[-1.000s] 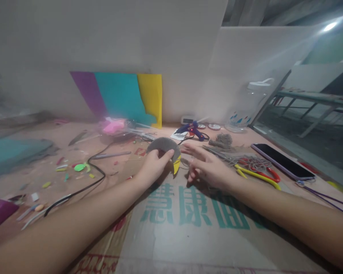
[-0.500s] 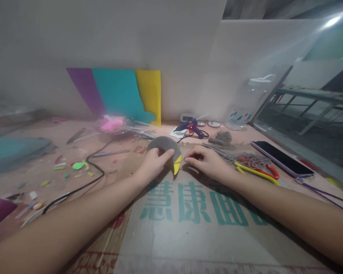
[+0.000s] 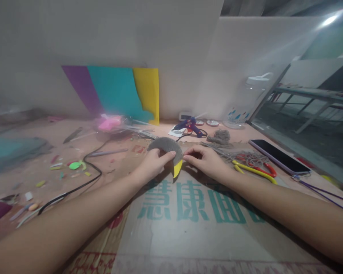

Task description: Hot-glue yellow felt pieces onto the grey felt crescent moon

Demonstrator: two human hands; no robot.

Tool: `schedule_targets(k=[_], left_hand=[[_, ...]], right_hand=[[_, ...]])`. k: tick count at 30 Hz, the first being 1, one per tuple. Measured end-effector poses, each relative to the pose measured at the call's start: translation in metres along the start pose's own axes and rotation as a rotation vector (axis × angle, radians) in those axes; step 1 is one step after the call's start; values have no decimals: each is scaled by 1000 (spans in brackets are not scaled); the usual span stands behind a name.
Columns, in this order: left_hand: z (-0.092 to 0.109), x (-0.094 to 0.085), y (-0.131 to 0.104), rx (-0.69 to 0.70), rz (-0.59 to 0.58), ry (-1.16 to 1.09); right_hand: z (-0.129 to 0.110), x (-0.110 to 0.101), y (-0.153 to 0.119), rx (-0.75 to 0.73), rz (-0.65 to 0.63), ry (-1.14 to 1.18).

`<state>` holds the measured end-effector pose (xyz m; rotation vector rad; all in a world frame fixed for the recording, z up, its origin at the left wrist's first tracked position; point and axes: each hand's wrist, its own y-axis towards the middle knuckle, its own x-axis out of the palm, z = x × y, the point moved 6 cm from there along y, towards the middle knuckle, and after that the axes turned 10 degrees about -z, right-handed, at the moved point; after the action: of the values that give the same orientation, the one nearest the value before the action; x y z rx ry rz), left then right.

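My left hand is closed on a crescent shape, its thumb pressed on the front face. Grey yarn covers most of the crescent, and its lower tip is bare yellow. At the crescent's right edge, my right hand pinches thumb and forefinger together on a thin strand of grey yarn, mostly hidden by the fingertips. Behind the hands lies a small bundle of grey yarn. Both hands are just above a printed cardboard sheet.
A blue glue gun stands at the back, near a clear bottle. To the right lie yellow-handled pliers, tangled wire and a phone. A black cable and clay scraps cover the left. Coloured sheets lean on the wall.
My right fingertips have come in closer to the crescent's edge. The yarn strand that crossed the yellow tip no longer shows there. My view has shifted slightly.
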<state>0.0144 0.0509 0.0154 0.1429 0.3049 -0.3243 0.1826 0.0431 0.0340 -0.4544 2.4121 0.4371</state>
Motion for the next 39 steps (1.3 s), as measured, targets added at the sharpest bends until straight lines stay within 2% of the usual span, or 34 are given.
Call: schedule_targets(k=[9,12,15,17,25,30,39], left_hand=[[2,3,-1,25,-62,11],[1,6,0,52,-78,47],[3,14,0,121,-176,36],[4,18,0,142,-202,55],[7,22,-3,169,-284,10],[8,21,-5,130,-276,2],[8,14,-5,139,-142,242]], right_hand=[[14,9,0,130,-116,298],[17,9,-1,153,-83,383],[17,5,-2,157,-25,430],[17,3,-2,153,-2,460],[24,9,-1,121,-26,604],[17,6,-1,91,-37,564],[5,5,-5,83,5,324]])
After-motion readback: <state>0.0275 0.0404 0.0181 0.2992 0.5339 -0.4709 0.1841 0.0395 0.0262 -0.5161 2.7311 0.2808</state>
